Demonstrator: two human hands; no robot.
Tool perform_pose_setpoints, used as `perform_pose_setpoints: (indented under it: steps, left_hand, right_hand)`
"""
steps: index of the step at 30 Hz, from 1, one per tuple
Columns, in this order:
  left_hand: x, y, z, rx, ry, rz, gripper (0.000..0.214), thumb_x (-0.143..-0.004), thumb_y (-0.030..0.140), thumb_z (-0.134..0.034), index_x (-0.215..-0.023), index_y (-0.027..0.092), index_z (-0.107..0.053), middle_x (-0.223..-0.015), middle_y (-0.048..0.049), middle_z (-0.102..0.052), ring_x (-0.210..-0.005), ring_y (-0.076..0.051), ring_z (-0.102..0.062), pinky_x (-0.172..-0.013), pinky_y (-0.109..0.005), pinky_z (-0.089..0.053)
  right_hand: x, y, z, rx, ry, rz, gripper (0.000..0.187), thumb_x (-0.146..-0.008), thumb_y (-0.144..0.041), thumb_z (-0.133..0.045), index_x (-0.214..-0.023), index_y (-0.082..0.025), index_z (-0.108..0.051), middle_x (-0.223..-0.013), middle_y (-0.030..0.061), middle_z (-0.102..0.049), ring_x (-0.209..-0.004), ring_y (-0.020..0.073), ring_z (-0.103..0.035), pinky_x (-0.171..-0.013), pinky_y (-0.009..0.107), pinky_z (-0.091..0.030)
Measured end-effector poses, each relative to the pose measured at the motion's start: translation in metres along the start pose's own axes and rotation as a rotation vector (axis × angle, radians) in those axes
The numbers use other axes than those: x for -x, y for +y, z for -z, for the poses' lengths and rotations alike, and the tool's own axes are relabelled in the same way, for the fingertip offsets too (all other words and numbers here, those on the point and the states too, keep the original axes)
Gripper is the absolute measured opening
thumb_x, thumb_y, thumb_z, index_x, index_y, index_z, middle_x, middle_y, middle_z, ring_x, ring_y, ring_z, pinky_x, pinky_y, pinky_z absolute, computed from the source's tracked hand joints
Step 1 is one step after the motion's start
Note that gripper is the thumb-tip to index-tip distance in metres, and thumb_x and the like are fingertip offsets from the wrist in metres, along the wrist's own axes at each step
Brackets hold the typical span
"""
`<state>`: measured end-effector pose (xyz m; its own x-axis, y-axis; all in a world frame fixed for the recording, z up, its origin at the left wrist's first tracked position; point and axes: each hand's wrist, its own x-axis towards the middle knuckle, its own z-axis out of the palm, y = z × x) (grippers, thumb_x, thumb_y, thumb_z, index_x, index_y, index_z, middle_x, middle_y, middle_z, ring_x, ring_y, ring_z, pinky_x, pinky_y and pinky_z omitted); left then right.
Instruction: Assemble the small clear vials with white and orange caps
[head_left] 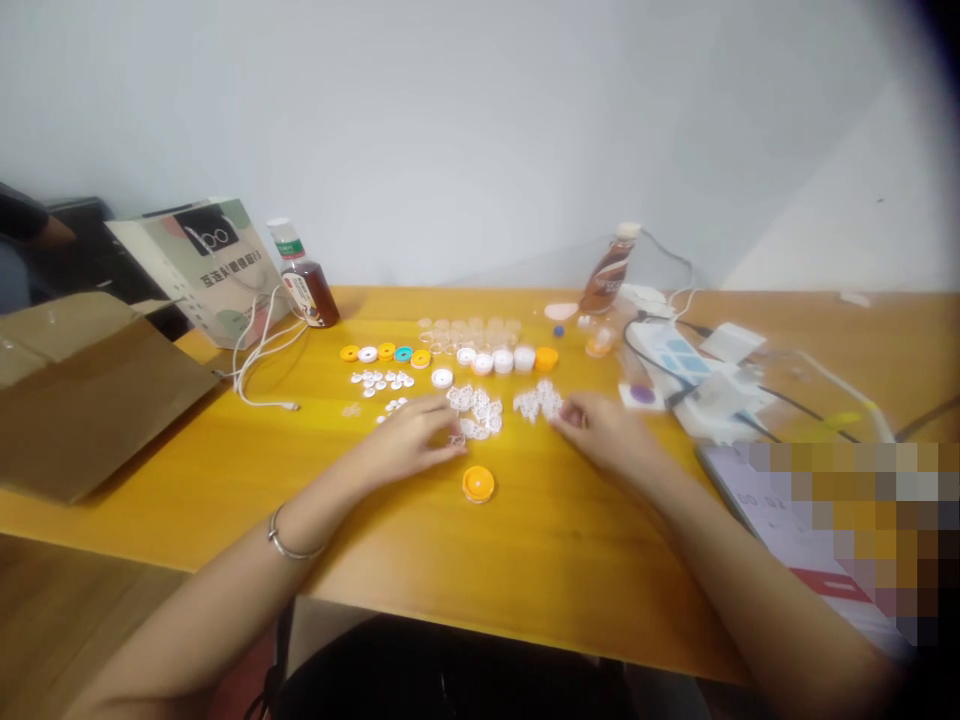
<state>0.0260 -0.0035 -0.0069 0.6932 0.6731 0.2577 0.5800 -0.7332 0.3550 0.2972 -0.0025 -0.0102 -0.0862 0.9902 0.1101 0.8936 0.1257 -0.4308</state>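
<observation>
Behind one orange cap (478,484) lie two white piles (480,412); left hand (406,436), fingers spread; right hand (604,432), fingers too blurred to tell.

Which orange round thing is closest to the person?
The orange round piece sitting alone in front of the white pieces; the other orange ones lie farther back.

Room appears office-like: wood-toned surface (570,570) stands before plain wall (450,130); power strip (679,365) with chargers (731,343) lies near right edge, cardboard box (97,400) at left edge.
</observation>
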Motion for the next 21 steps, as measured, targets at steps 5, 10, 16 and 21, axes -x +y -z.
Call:
perform_pose_setpoints:
  steps: [5,10,16,21]
  left_hand:
    - [-0.002,-0.006,-0.013,-0.04,-0.035,0.01,0.015,-0.084,0.028,-0.052,-0.084,0.015,-0.059,-0.084,-0.0053,-0.056,-0.08,-0.016,-0.053,-0.072,-0.029,-0.042]
    - [-0.001,-0.002,-0.01,-0.032,-0.047,-0.004,0.015,-0.086,0.021,-0.046,-0.08,0.015,-0.059,-0.081,-0.0052,-0.057,-0.078,-0.016,-0.053,-0.071,-0.029,-0.042]
    - [0.002,0.011,0.008,0.239,0.05,0.02,0.011,-0.082,0.024,-0.051,-0.081,0.017,-0.059,-0.087,-0.0043,-0.057,-0.084,-0.015,-0.053,-0.079,-0.03,-0.042]
    - [-0.001,0.016,0.0,0.663,0.173,0.151,0.011,-0.078,0.025,-0.055,-0.074,0.016,-0.053,-0.081,-0.0029,-0.059,-0.076,-0.012,-0.054,-0.074,-0.028,-0.044]
  right_hand:
    - [0.007,-0.023,0.001,-0.42,0.017,0.011,0.023,-0.071,-0.04,-0.058,-0.063,-0.019,-0.057,-0.059,0.0013,-0.06,-0.056,0.0142,-0.053,-0.052,0.025,-0.039]
    - [0.015,-0.045,-0.017,-0.837,-0.087,-0.01,0.031,-0.065,-0.05,-0.063,-0.062,-0.019,-0.058,-0.059,0.0,-0.061,-0.057,0.0136,-0.056,-0.06,0.028,-0.046]
    - [0.021,-0.055,-0.034,-1.182,-0.135,-0.106,0.027,-0.061,-0.04,-0.072,-0.068,-0.019,-0.056,-0.066,0.0001,-0.067,-0.06,0.0122,-0.06,-0.067,0.027,-0.047]
    - [0.024,-0.057,-0.037,-1.369,-0.185,-0.159,0.025,-0.061,-0.03,-0.074,-0.071,-0.019,-0.054,-0.068,-0.0003,-0.069,-0.061,0.01,-0.062,-0.066,0.024,-0.047]
